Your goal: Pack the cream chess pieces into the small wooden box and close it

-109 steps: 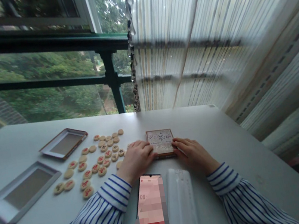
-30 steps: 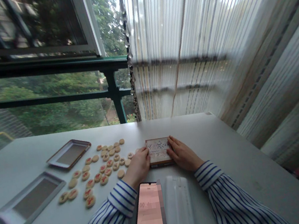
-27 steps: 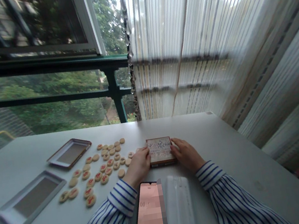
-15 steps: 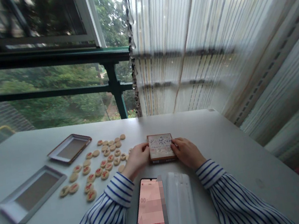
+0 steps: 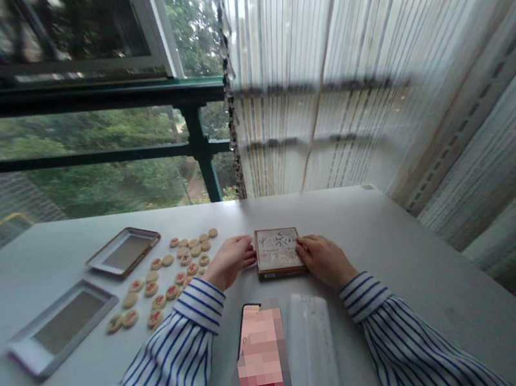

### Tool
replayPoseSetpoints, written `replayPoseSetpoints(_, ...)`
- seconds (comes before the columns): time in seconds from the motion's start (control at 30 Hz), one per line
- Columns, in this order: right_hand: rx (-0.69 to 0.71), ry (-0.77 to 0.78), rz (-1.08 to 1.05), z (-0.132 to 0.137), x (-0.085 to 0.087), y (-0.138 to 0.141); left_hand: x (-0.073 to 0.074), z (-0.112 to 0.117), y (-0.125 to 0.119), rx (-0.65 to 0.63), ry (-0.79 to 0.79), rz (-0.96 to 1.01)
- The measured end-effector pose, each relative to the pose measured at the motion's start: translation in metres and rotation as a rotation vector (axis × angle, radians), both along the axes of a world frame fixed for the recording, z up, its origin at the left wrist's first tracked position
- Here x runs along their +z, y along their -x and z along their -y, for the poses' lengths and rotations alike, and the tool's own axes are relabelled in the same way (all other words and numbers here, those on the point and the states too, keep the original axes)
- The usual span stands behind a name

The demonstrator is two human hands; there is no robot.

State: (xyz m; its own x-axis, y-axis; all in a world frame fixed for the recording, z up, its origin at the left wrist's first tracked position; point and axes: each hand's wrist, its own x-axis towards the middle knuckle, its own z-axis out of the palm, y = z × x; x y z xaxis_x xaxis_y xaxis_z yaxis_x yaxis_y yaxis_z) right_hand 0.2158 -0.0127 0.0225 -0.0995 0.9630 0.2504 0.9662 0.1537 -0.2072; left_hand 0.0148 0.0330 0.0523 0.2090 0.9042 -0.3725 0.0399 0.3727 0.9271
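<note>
A small square Chinese chess box [image 5: 278, 252] lies flat on the white table, its printed face up. On its right edge my right hand [image 5: 326, 260] is closed, thumb and fingers against the side. Just off the box's left edge is my left hand [image 5: 230, 261], its fingers loosely stretched toward the box and holding nothing. Round wooden Chinese chess pieces [image 5: 171, 291], many with red characters, lie scattered to the left. My left forearm hides some of them.
Two shallow box trays sit at the left: a brown-edged one [image 5: 98, 268] farther back and a whitish one [image 5: 103, 300] nearer. A phone [image 5: 247, 328], partly blurred out, and a clear plastic case [image 5: 311, 354] lie between my forearms. A string curtain [image 5: 316, 66] hangs behind the table.
My left hand has drawn slightly left, away from the box edge it was touching. My right hand stays on the box. The view has shifted a little.
</note>
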Motion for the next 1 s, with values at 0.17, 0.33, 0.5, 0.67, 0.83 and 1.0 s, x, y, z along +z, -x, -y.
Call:
replayPoseSetpoints(0.17, 0.000, -0.004, 0.002, 0.000, 0.000, -0.001, 0.002, 0.000, -0.003, 0.011, 0.010, 0.028)
replayPoseSetpoints(0.33, 0.001, -0.007, 0.007, -0.001, -0.001, -0.002, 0.001, -0.001, -0.004, 0.010, 0.016, 0.072)
replayPoseSetpoints(0.5, 0.002, -0.004, 0.005, -0.001, -0.001, -0.003, 0.001, -0.003, -0.005, 0.042, 0.008, 0.097)
replayPoseSetpoints(0.67, -0.011, 0.010, -0.002, 0.000, 0.001, -0.002, -0.004, -0.004, -0.007, 0.114, -0.006, 0.091)
replayPoseSetpoints(0.83, -0.011, 0.011, -0.006, 0.000, 0.001, -0.002, -0.009, -0.002, -0.010, 0.126, -0.013, 0.096)
replayPoseSetpoints(1.0, -0.007, 0.000, -0.010, 0.000, 0.000, -0.004, -0.014, -0.003, -0.011, 0.136, -0.026, 0.119)
